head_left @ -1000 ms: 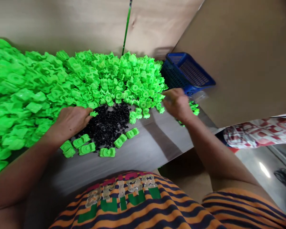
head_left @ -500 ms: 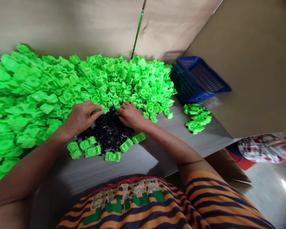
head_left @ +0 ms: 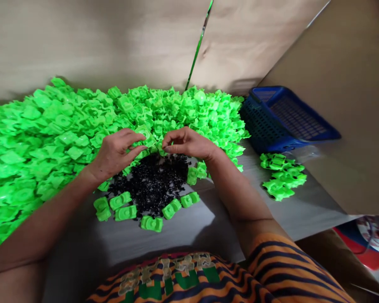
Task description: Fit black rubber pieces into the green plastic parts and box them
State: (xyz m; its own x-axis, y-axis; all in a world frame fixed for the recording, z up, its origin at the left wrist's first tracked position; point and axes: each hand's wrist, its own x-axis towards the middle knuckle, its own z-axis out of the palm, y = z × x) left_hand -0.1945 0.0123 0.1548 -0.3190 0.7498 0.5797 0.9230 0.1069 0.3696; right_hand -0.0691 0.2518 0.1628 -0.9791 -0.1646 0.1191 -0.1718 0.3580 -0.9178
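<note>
My left hand (head_left: 116, 153) is curled with thumb and forefinger at a bright green plastic toy car body (head_left: 144, 133), which seems to be held at the fingertips. The pile behind makes its outline hard to separate. Opposite it, my right hand (head_left: 191, 145) has its thumb and fingers pinched together; whatever is between them is too small to name. Below both hands spreads a heap of small black plastic parts (head_left: 154, 181). Several green car bodies lie around its near edge, among them one car body (head_left: 151, 223) at the front and another (head_left: 125, 213) to its left.
A large pile of green car bodies (head_left: 63, 122) covers the back and left of the grey table (head_left: 189, 231). To the right stands a blue plastic basket (head_left: 265, 122). Several green cars with black wheels (head_left: 281, 176) sit in front of it. Wooden boards (head_left: 129, 42) rise behind.
Both hands have lifted off the pile's front edge, uncovering more of the black heap. The right fingers now show pinched. The view has shifted, moving the scene down and right.
</note>
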